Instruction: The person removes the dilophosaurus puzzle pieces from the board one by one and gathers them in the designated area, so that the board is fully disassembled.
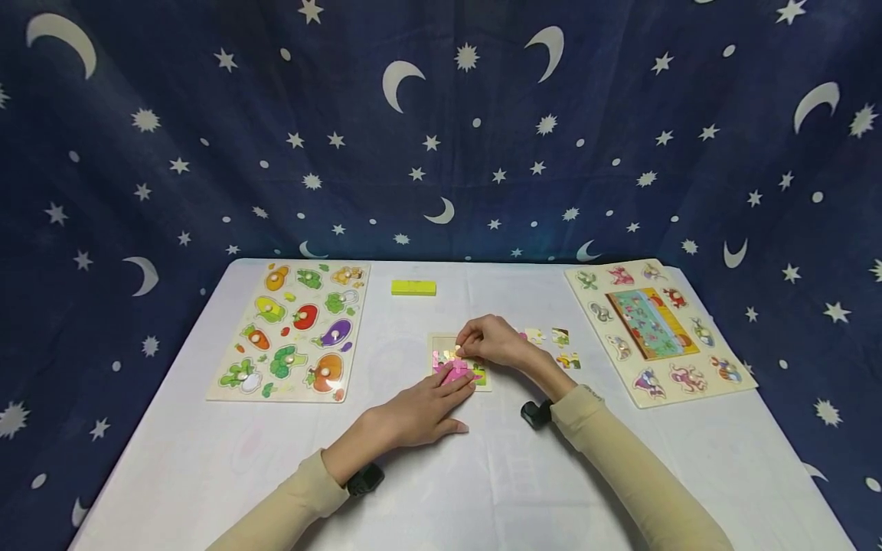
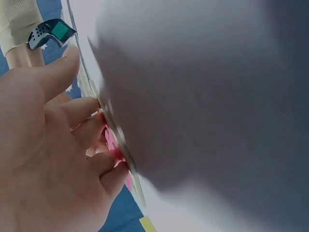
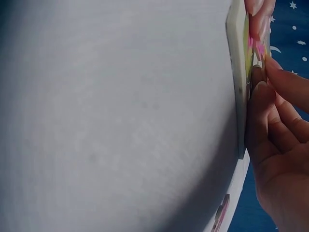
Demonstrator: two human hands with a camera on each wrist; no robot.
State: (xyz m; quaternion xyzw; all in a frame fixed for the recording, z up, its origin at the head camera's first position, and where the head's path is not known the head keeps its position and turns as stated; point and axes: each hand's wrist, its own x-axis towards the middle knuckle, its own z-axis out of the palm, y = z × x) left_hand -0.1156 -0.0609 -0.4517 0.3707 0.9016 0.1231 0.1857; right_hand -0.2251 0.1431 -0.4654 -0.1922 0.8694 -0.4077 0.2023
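A small jigsaw puzzle in a wooden tray [image 1: 443,341] lies at the middle of the table, partly filled with pink and green pieces. My left hand [image 1: 427,409] rests across its lower part, fingers extended over the pink pieces; the left wrist view shows the fingertips on the tray's edge [image 2: 126,151]. Over the tray's upper right side, my right hand [image 1: 492,342] pinches a small puzzle piece [image 3: 259,61] between thumb and index finger. Its picture is mostly hidden by the fingers. Loose puzzle pieces [image 1: 568,360] lie just right of the right hand.
To the left lies a vegetable peg puzzle board [image 1: 234,386]. On the right is a sea-animal board [image 1: 623,283] with a picture in its centre. A yellow-green block [image 1: 413,288] sits behind the tray. A dark starry cloth [image 1: 441,153] hangs behind the white table [image 1: 207,474].
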